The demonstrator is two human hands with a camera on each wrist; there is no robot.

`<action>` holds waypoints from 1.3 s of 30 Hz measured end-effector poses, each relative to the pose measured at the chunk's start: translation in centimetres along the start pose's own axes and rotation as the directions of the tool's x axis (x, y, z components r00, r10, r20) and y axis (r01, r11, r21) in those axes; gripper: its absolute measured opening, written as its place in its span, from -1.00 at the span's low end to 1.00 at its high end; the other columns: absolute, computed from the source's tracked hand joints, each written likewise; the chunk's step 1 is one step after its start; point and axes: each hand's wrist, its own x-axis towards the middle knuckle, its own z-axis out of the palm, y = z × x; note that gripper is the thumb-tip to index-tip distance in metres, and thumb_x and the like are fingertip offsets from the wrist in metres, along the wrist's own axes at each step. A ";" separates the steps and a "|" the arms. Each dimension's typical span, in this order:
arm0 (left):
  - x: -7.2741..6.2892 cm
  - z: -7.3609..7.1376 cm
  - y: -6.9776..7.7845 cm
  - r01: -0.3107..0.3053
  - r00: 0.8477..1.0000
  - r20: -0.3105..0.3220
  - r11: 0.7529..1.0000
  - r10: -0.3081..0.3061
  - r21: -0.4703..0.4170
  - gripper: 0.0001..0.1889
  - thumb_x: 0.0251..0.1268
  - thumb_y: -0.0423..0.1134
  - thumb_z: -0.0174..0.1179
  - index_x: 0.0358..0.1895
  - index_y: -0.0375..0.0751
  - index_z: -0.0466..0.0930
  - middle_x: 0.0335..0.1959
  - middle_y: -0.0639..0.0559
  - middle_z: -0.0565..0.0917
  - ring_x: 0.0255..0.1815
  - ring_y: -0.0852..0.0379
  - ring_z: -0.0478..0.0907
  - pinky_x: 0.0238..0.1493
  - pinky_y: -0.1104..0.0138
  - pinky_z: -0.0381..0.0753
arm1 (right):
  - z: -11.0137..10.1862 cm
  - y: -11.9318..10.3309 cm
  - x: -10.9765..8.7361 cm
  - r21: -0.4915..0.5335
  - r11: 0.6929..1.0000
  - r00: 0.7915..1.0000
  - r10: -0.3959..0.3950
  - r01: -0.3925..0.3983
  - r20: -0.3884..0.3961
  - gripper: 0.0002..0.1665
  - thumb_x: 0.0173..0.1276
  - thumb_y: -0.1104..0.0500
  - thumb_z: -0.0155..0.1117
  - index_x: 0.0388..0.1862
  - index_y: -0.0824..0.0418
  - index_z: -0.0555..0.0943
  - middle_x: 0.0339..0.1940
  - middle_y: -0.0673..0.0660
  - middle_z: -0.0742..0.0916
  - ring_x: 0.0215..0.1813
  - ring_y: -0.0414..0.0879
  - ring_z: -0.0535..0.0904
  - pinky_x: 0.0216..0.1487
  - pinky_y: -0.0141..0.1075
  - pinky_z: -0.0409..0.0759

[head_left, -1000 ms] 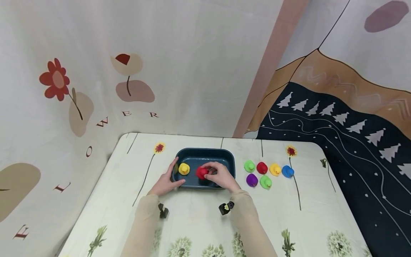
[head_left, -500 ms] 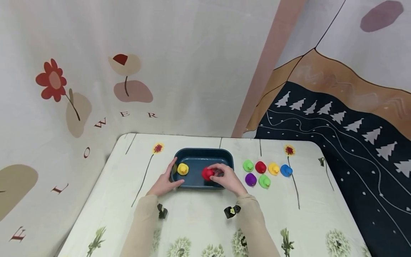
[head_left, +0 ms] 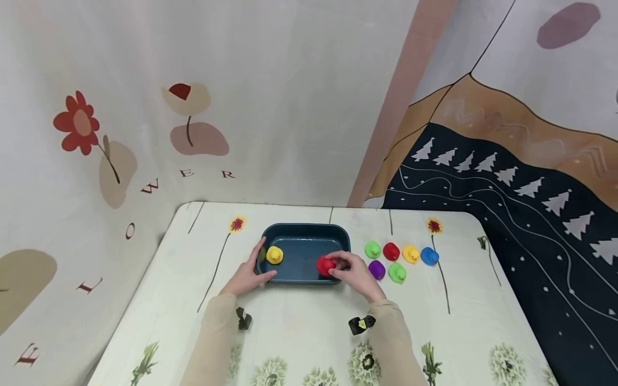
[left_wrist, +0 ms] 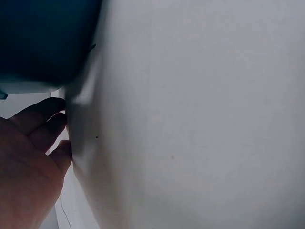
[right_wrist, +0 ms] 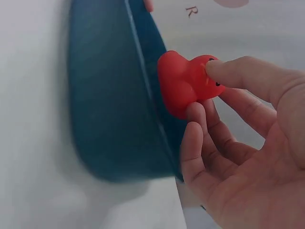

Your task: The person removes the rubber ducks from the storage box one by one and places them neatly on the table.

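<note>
In the head view a dark blue rectangular tray [head_left: 299,247] lies on the table. A yellow rubber duck [head_left: 274,255] sits in its left part. My right hand [head_left: 356,273] pinches a red rubber duck [head_left: 325,265] over the tray's front right corner. From the right wrist, the red duck [right_wrist: 183,83] shows just at the tray's rim, my thumb on its head and fingers beneath. At the tray's left end rests my left hand [head_left: 248,276], thumb along the front and fingers spread up the side. The left wrist view shows its fingers [left_wrist: 45,131] loosely extended by the tray's corner.
Several more rubber ducks stand right of the tray: green [head_left: 373,249], red [head_left: 391,251], yellow [head_left: 411,253], blue [head_left: 429,256], purple [head_left: 377,269] and another green [head_left: 397,272]. The table [head_left: 299,332] wears a flower-printed cloth, with a printed curtain [head_left: 289,107] behind.
My right hand has carried the red duck rightward and slightly nearer across the tray, from its middle to the front right corner. The left hand keeps its place at the tray.
</note>
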 end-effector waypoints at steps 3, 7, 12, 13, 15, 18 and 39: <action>-0.1 0.0 -0.1 0.005 1.000 0.000 1.000 -0.005 -0.006 0.00 0.23 0.06 0.31 0.56 0.24 -0.25 0.49 -0.35 0.03 0.11 -0.31 0.42 0.21 -0.20 0.28 | -0.5 0.2 -0.3 0.019 1.000 1.000 0.022 -0.022 -0.010 -0.66 0.23 0.34 0.37 0.00 0.14 0.67 -0.16 0.06 0.67 -0.20 -0.05 0.55 -0.24 -0.25 0.56; -0.1 0.0 -0.2 0.007 1.000 -0.005 1.000 -0.007 -0.011 0.00 0.22 0.07 0.31 0.56 0.26 -0.25 0.52 -0.31 -0.02 0.23 -0.35 0.34 0.24 -0.22 0.22 | -1.2 0.4 -0.7 0.026 0.999 0.999 0.034 -0.033 -0.037 -0.66 0.23 0.34 0.36 -0.01 0.15 0.68 -0.15 0.07 0.66 -0.19 -0.02 0.55 -0.24 -0.24 0.57; -0.1 0.0 -0.3 0.002 1.000 -0.004 1.000 -0.002 -0.009 0.01 0.21 0.08 0.31 0.56 0.27 -0.26 0.52 -0.30 -0.02 0.26 -0.37 0.31 0.24 -0.23 0.21 | -2.0 0.9 -1.0 0.016 0.998 0.997 0.057 -0.056 -0.050 -0.66 0.24 0.33 0.36 0.00 0.13 0.68 -0.13 0.08 0.66 -0.16 -0.01 0.55 -0.21 -0.23 0.56; -0.2 0.0 -0.3 0.002 1.000 -0.004 1.000 -0.003 -0.009 0.02 0.21 0.08 0.31 0.56 0.27 -0.26 0.52 -0.30 -0.02 0.27 -0.38 0.29 0.25 -0.23 0.20 | -2.1 1.0 -1.0 0.008 0.998 0.997 0.055 -0.055 -0.055 -0.66 0.24 0.33 0.36 0.01 0.14 0.67 -0.13 0.08 0.66 -0.16 -0.01 0.55 -0.20 -0.23 0.57; -0.2 -0.1 -0.3 0.005 1.000 -0.005 1.000 -0.005 -0.013 0.02 0.20 0.08 0.32 0.56 0.29 -0.26 0.52 -0.29 -0.03 0.27 -0.38 0.30 0.25 -0.23 0.20 | -2.4 1.2 -1.0 -0.006 0.999 0.997 0.049 -0.050 -0.061 -0.65 0.24 0.33 0.35 0.02 0.14 0.67 -0.12 0.08 0.65 -0.16 -0.01 0.56 -0.18 -0.22 0.57; -0.1 0.0 -0.4 0.002 1.000 -0.005 1.000 -0.002 -0.009 0.02 0.21 0.08 0.31 0.56 0.29 -0.26 0.51 -0.31 -0.01 0.20 -0.34 0.35 0.23 -0.23 0.22 | -2.9 1.4 -0.9 -0.022 0.999 0.997 0.037 -0.038 -0.069 -0.65 0.25 0.34 0.35 0.03 0.17 0.66 -0.12 0.09 0.65 -0.16 -0.02 0.57 -0.14 -0.23 0.57; 0.0 0.1 -0.3 0.021 1.000 0.001 1.000 -0.021 0.005 0.03 0.19 0.10 0.33 0.56 0.30 -0.27 0.40 -0.36 0.24 0.05 -0.31 0.47 0.18 -0.17 0.32 | -6.4 2.8 -2.4 -0.067 0.994 0.986 0.075 -0.086 -0.147 -0.62 0.25 0.34 0.35 0.08 0.23 0.63 -0.19 0.16 0.64 -0.19 0.03 0.54 -0.17 -0.24 0.55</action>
